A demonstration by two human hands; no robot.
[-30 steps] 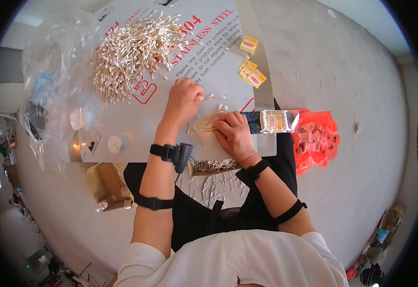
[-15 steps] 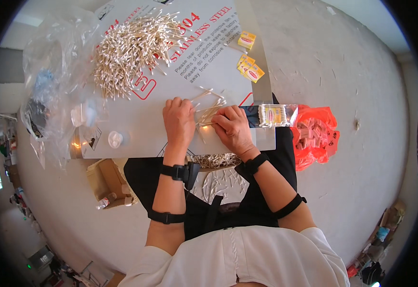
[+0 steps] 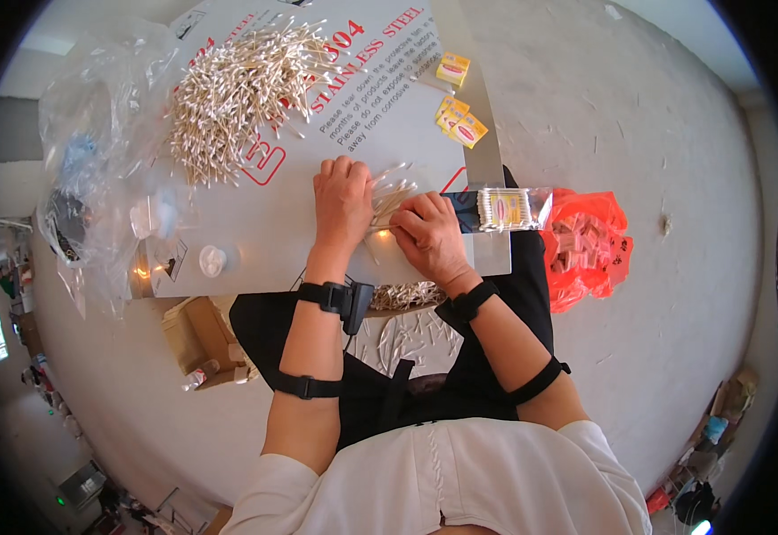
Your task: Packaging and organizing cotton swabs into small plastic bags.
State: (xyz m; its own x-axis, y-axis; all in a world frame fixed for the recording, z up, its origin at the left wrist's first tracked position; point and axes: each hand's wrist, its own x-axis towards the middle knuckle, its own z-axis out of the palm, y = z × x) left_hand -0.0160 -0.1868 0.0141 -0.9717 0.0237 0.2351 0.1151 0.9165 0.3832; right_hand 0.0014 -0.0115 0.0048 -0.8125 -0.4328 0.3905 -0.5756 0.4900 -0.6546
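Note:
Low over the metal-sheet tabletop, my left hand is closed, its curled fingers and thumb at the left side of a small loose bunch of cotton swabs. My right hand pinches the near right part of that bunch, and its fingertips partly hide the sticks. Just right of that hand lies a clear packet of cotton swabs with a yellow label, reaching past the table's right edge. A large heap of loose cotton swabs covers the far left of the table.
Small yellow cards and a yellow stack lie at the far right. A clear plastic bag and round white container are left. A red bag of packets is beyond the right edge; a cardboard box stands below left.
My left hand has moved slightly away from me and to the right, closer to the swab bunch. My right hand stays nearly in place, and the swabs between the hands sit closer together.

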